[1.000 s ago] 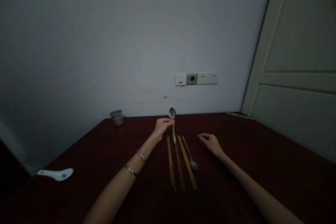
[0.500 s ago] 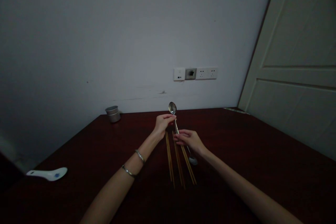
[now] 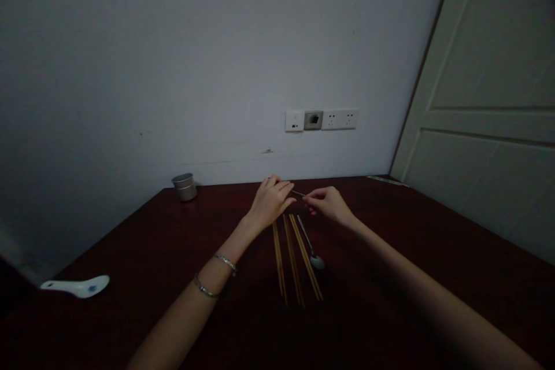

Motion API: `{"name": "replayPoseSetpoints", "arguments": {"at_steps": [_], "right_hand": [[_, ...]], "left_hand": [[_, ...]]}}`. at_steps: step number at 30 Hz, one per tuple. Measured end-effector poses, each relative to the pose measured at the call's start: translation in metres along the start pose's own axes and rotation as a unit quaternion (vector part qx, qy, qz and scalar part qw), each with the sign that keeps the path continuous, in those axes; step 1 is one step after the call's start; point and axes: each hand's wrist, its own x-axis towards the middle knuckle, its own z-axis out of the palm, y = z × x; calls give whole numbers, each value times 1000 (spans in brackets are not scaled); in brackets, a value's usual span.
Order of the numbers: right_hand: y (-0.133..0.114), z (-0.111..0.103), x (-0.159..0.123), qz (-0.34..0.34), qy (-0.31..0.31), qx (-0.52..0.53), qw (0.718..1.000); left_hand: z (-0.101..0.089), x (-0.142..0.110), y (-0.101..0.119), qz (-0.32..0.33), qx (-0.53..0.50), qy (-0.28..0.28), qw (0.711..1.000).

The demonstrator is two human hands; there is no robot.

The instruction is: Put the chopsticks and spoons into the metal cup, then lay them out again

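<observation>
Since half a second ago the shiny silver metal spoon (image 3: 299, 193) has swung from bowl-up to nearly level, its bowl now hidden by the left hand (image 3: 271, 199); the right hand (image 3: 329, 203) has moved farther off, uncovering the chopsticks. Spoon is beyond the chopsticks' far ends, between both hands. Right hand pinches its thin handle, thumb against fingers; left hand has fingers bent over the bowl side, thumb apart, cannot tell if it grips.

Container: grey cylindrical metal cup (image 3: 185, 187), far left, upright near the wall; contents not visible.

Surface: dark red glossy table (image 3: 130, 260). Three pairs of slim wooden chopsticks lie side by side in the middle: light left pair (image 3: 279, 260), darker reddish-brown middle pair (image 3: 293, 260), light right pair (image 3: 306, 257). Just right of them, a dull grey metal spoon (image 3: 317, 262), bowl toward near side. Near left, white ceramic spoon (image 3: 78, 287) with blue mark. Far right edge, pale flat strip (image 3: 387, 181).

Room: plain pale grey wall (image 3: 195, 58) with scuffs, row of white and grey sockets (image 3: 321, 120); white panelled door (image 3: 498, 69) on right, dim light
</observation>
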Motion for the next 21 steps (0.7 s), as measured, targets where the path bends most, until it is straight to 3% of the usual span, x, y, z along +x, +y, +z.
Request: {"name": "replayPoseSetpoints", "arguments": {"at_steps": [4,7,12,16,21], "right_hand": [[-16,-9,1,-36,-58,-77,995],[-28,-15,3,-57,-93,-97,989],[-45,-17,10,-67,-124,-55,988],[-48,-11,16,-53,-90,-7,995],[-36,-1,12,-25,2,-17,1000]], "left_hand": [[7,-1,-3,-23,9,-38,999],[14,0,-9,-73,-71,-69,992],[21,1,-13,-185,-305,-122,926],[23,2,-14,-244,-397,-84,881],[24,2,-17,-304,-424,-17,853]]}}
